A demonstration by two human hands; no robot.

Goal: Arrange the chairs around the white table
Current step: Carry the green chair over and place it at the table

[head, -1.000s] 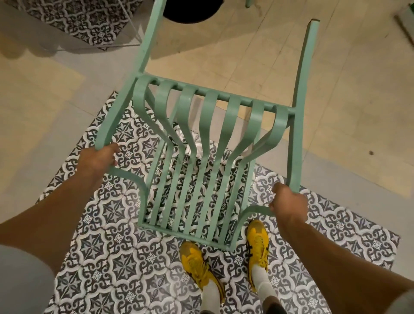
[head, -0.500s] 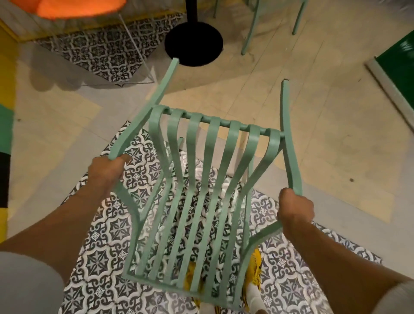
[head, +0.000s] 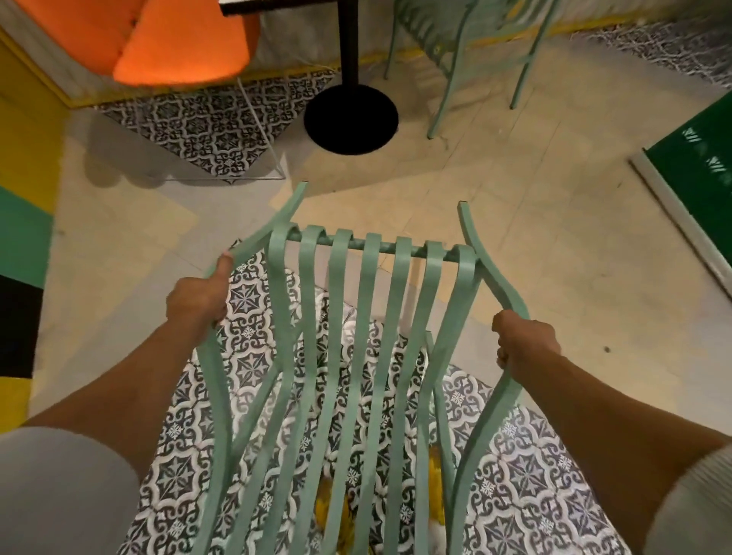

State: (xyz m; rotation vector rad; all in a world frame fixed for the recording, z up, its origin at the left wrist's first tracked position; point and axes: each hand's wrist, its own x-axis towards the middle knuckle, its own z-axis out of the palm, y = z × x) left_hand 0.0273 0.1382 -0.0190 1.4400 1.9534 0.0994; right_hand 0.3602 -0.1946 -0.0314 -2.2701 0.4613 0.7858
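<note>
1. Chair (head: 368, 356), mint green, metal by the look of it, with a slatted seat and back; carried tipped up in front of the body, legs pointing ahead toward the table's black round foot (head: 350, 119).
2. Held clear of the floor, as far as can be judged, over the patterned tile patch (head: 253, 364), with yellow shoes (head: 336, 515) showing through the slats.
3. Left hand (head: 196, 301) clenched around the left side rail, thumb laid along the bar.
4. Right hand (head: 525, 342) clenched around the right side rail, knuckles up.
5. Table top (head: 253, 4) barely in view at the upper edge, on a black post; well apart from the carried chair.
6. Already near the table: an orange chair (head: 178, 43) on the left and a second green chair (head: 475, 51) on the right.
7. Likely handling: stiff and rigid, no give in the frame; moderate weight, enough to want both hands; painted surface smooth, so probably a little slippery under a loose grip.
8. Best hold, judging from the shape: the two side rails, one each side as now, keeping the load balanced; the thin slats would be poorer, narrower and hard on the fingers.
9. Risks to mind: forward legs knocking the table post or the other green chair; metal feet scraping the floor if dragged rather than set down.
10. Step in hand, by judgement: carrying toward the open side of the table, placement not yet done.
</note>
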